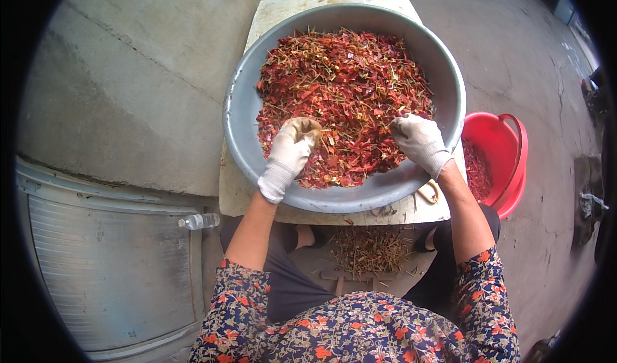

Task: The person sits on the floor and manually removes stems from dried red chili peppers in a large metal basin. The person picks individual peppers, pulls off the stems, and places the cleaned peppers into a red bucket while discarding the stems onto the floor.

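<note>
A wide grey basin (246,93) holds a heap of broken dried red chili pieces (332,78), mixed with many straw-coloured stems. Both hands wear white gloves, the left one stained brown at the fingers. My left hand (295,143) is over the near left part of the heap, thumb and fingers curled together. At the near right of the heap is my right hand (418,135), its fingers bent down against the chili pieces. Whether either hand pinches a small piece cannot be made out.
The basin stands on a worn white board (337,218). A red plastic bucket (518,170) with chili pieces inside is on the floor at right. Scissors (428,192) partly show by the right wrist. Discarded stems (368,250) lie between the feet. A clear plastic bottle (200,221) is at left.
</note>
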### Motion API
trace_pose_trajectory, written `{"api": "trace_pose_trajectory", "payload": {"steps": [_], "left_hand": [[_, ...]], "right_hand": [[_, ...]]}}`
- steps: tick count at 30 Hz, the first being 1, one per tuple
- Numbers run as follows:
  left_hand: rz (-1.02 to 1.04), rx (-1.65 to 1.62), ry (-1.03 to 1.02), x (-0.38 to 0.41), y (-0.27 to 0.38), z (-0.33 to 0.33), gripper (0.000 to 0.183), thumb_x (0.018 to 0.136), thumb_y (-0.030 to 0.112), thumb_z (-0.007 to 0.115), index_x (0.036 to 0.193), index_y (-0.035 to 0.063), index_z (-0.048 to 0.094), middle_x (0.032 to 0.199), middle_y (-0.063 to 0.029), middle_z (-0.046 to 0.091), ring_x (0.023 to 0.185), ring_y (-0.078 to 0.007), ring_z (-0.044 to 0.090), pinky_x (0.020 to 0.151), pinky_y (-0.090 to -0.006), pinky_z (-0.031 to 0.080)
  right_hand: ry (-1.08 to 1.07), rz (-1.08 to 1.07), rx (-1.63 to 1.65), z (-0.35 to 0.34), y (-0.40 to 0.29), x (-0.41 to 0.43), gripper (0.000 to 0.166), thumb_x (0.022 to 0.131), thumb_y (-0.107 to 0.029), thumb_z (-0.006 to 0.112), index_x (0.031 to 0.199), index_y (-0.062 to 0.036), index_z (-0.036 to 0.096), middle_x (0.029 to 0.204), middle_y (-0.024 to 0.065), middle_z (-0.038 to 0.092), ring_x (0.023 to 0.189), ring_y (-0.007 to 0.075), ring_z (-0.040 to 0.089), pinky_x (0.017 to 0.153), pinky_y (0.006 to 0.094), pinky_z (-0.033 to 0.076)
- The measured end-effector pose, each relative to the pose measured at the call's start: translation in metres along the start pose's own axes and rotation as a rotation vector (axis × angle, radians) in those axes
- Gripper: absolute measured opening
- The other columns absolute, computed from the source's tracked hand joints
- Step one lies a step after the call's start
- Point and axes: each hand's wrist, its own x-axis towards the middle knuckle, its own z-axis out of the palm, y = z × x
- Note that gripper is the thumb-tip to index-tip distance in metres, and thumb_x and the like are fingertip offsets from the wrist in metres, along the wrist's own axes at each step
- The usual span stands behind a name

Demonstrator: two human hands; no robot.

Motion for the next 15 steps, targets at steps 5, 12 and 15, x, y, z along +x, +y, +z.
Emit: {"api": "trace_pose_trajectory", "payload": {"steps": [5,12,15], "left_hand": [[-0.016,-0.091,0.176,-0.003,0.013,0.006,0.008,0.105,0.003,0.062,0.113,0.0030,0.064,0.092,-0.0007,0.066,0.073,-0.0084,0.062,0.067,-0.0228,0.054],[-0.161,0.052,-0.660,-0.034,0.076,0.001,0.026,0.105,0.024,0.066,0.112,0.0003,0.074,0.099,-0.0045,0.076,0.071,-0.0085,0.067,0.068,-0.0251,0.057],[-0.251,0.104,-0.671,-0.034,0.073,0.006,0.021,0.102,0.016,0.067,0.112,-0.0004,0.076,0.098,-0.0029,0.075,0.083,-0.0082,0.068,0.075,-0.0243,0.055]], "right_hand": [[-0.003,0.015,-0.020,-0.001,-0.001,0.000,0.019,0.097,-0.021,0.063,0.090,-0.0043,0.069,0.093,0.0193,0.069,0.087,0.0393,0.070,0.080,0.0488,0.056],[0.020,-0.012,-0.022,-0.001,0.000,0.000,0.018,0.096,-0.020,0.065,0.089,-0.0045,0.070,0.092,0.0182,0.070,0.086,0.0388,0.071,0.080,0.0484,0.057],[0.010,-0.008,-0.033,0.000,0.001,0.000,0.019,0.096,-0.021,0.064,0.088,-0.0046,0.070,0.092,0.0182,0.070,0.086,0.0387,0.071,0.080,0.0485,0.057]]}}
